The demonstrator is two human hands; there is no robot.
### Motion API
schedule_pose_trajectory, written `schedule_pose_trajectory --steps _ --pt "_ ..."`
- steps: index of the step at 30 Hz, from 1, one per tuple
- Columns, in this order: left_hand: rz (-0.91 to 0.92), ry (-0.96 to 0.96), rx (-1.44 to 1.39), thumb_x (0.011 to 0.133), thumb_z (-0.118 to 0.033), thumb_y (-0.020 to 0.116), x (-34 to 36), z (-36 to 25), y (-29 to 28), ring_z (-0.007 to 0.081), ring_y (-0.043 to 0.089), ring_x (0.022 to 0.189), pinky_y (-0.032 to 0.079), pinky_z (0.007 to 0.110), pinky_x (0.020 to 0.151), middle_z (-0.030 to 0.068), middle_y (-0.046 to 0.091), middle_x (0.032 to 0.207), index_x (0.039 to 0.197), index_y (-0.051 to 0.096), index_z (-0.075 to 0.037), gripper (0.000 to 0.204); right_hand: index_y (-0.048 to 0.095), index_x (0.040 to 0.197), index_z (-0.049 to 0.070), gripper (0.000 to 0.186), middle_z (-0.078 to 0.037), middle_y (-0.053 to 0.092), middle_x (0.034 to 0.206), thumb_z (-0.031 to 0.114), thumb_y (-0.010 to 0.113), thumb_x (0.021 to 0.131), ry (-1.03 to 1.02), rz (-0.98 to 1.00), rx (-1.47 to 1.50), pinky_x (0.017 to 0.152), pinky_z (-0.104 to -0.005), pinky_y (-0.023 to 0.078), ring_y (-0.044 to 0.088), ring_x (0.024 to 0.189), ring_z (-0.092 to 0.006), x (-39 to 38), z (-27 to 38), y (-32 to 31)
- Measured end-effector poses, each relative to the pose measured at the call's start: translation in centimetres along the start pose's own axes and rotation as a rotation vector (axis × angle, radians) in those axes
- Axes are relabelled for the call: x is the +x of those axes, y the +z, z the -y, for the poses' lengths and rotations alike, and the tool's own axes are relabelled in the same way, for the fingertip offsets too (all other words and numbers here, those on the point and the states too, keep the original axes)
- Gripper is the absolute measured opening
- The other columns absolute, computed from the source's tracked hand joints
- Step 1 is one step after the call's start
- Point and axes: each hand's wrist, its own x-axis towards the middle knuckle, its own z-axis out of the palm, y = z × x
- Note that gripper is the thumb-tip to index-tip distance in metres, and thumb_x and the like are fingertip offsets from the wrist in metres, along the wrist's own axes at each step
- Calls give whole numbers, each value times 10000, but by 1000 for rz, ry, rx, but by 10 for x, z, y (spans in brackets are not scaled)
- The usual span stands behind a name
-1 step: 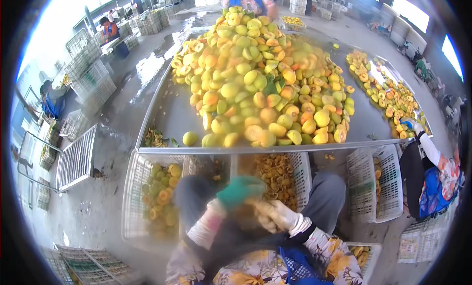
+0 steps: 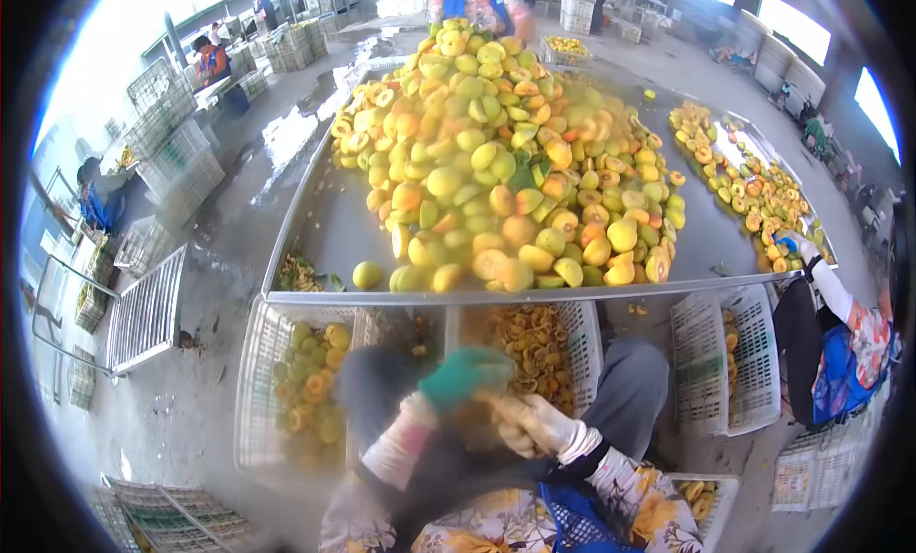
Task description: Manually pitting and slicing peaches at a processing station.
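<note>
From my end I see whole and halved yellow-green and orange fruit [image 2: 486, 157] heaped far-centre; brownish, curled fruit scraps [image 2: 542, 341] lie piled nearer.

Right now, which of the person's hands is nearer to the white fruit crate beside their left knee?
Left. The green-gloved left hand is right of the white fruit crate, past the left knee; the pale-gloved right hand is farther right.

Left fingers [image 2: 489, 367] sit beside right fingers [image 2: 518, 417], before heaped fruit [image 2: 477, 159].
</note>
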Motion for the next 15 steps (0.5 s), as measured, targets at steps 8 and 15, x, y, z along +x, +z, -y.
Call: schedule_pose_trajectory --steps 8,15 --pt "138 66 48 874 -139 655 -2 3 -10 85 580 858 491 258 792 34 666 945 1120 633 24 295 454 899 85 401 71 283 554 478 448 977 83 3 22 359 -212 229 258 396 -35 -4 9 11" --pt "97 107 90 886 -143 636 -13 -8 3 108 604 861 505 276 777 59 664 950 1132 628 19 295 499 973 90 406 73 310 584 495 472 962 64 342 516 338 -194 208 234 399 -24 10 -30 -8"
